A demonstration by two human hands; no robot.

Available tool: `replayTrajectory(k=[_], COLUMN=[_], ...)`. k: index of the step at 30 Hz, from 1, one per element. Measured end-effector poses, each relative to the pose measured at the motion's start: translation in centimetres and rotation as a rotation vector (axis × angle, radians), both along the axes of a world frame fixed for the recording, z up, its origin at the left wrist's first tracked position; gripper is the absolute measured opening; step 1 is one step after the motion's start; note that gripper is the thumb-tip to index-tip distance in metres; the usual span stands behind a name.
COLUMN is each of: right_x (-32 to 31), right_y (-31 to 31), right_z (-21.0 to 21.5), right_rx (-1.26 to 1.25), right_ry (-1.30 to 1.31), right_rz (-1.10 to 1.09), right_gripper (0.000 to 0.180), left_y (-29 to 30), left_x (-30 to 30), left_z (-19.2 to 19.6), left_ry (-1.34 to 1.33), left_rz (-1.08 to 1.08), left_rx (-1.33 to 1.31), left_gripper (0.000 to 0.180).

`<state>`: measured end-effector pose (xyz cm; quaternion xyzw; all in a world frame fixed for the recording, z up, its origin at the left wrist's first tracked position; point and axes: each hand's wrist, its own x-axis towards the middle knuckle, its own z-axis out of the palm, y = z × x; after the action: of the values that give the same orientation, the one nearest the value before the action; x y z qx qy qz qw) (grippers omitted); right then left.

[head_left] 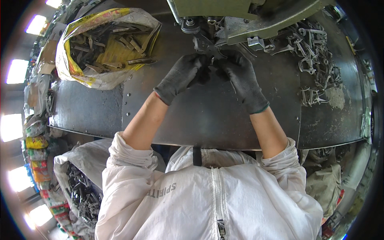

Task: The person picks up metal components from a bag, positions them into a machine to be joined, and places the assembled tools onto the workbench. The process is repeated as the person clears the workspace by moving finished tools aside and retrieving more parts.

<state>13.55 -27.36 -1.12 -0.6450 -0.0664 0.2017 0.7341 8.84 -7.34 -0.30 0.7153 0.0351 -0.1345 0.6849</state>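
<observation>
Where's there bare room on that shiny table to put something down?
The metal table is bare between the left hand, the right hand and its near edge. There's also room in front of the sack and between the right hand and the metal parts. It's crowded by the green machine, inside the sack and among those parts.

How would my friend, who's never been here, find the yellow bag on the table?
Start at the dark metal table. On its left side, left of the left hand, sits an open bag of flat metal pieces. Its yellow inside sets it apart from the pale bag of dark parts below the table.
</observation>
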Motion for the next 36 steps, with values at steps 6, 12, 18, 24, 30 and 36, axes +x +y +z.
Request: replayTrajectory(k=[6, 12, 18, 24, 30, 36], right_x=[0.6, -0.1, -0.5, -2.1, -2.4, -2.4], right_y=[0.3, 0.9, 0.2, 0.8, -1.2, -1.4], right_z=[-0.9, -2.1, -2.0, 2.3, 0.0, -0.1], right_rx=[-0.011, 0.002, 0.028, -0.048, -0.087, -0.035], right_ry=[0.095, 0.116, 0.103, 0.056, 0.121, 0.125], right_rz=[0.027, 0.047, 0.035, 0.019, 0.062, 0.03], right_gripper=[0.037, 0.036, 0.033, 0.023, 0.025, 0.031], left_y=[0.1, 3.8, 14.3, 20.6, 18.7, 17.1], left_x=[0.3, 0.5, -0.5, -4.0, -3.7, -4.2], left_z=[0.5, -4.5, -1.0, -4.4, -3.2, -2.6], left_ry=[0.146, -0.35, -0.291, -0.239, -0.261, -0.468], left_rz=[0.035, -0.018, 0.257, 0.054, 0.066, 0.137], left_rx=[0.053, 0.739, 1.511, 1.541, 1.289, 1.321], left_gripper=[0.034, 0.025, 0.029, 0.027, 0.025, 0.022])
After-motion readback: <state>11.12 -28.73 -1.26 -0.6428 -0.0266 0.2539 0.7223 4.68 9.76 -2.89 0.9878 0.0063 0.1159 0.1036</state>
